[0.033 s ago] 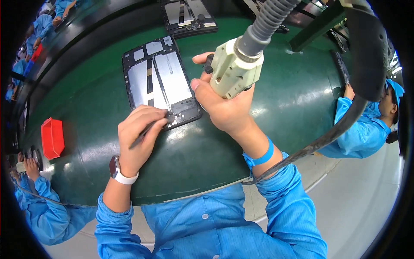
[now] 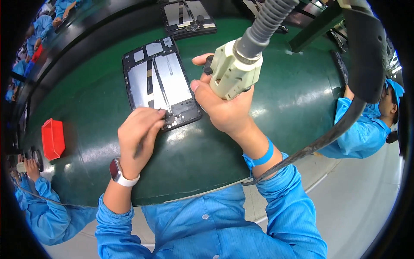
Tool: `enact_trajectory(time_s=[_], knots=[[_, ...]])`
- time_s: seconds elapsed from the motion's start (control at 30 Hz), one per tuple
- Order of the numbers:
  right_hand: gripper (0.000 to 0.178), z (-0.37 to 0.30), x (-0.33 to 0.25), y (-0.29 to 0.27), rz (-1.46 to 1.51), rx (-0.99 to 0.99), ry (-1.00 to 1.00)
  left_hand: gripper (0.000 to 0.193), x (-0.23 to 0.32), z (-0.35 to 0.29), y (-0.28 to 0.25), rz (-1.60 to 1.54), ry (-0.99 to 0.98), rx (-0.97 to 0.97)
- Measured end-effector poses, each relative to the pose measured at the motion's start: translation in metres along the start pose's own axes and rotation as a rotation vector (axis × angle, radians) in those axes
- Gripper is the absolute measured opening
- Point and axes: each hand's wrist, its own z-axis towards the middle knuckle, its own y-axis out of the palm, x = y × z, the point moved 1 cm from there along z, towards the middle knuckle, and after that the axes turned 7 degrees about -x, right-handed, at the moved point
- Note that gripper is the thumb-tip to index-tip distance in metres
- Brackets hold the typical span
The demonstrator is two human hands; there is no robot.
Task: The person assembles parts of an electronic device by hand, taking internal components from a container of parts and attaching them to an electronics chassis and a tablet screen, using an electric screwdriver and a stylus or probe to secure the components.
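Note:
An opened tablet, its silver inner plates and dark frame showing, lies face up on the green bench, tilted a little. My left hand is closed at its near edge, fingertips over the small parts there. A slim dark tool, probably tweezers, sticks back out of that hand, blurred; its tip is hidden by the fingers. To the right of the tablet, my right hand grips a cream air gun with a black knob, raised over the bench. A grey corrugated hose joins its top.
A red bin stands at the left. Another opened tablet lies at the back. A thick dark cable sweeps across the right side beside my right forearm. Co-workers in blue sit at both sides of the green bench.
My left hand has shifted slightly, its fingertips drawing back a little from the tablet's near edge, and the slim dark tool has swung in the grip. My right hand and the air gun barely move.

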Motion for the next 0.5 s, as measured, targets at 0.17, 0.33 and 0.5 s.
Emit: enact_trajectory(time_s=[0.17,0.33,0.5], knots=[[0.041,-0.001,-0.004,0.008,0.052,0.059,0.025,0.030,0.018,-0.010,0.012,0.312,0.035,-0.183],[0.037,-0.003,0.000,-0.002,-0.022,0.005,0.038,0.028,0.009,-0.012,0.016,0.402,-0.037,-0.168],[0.038,-0.002,0.007,-0.022,-0.006,0.017,0.062,0.030,0.004,-0.022,0.008,0.460,-0.127,-0.146]])
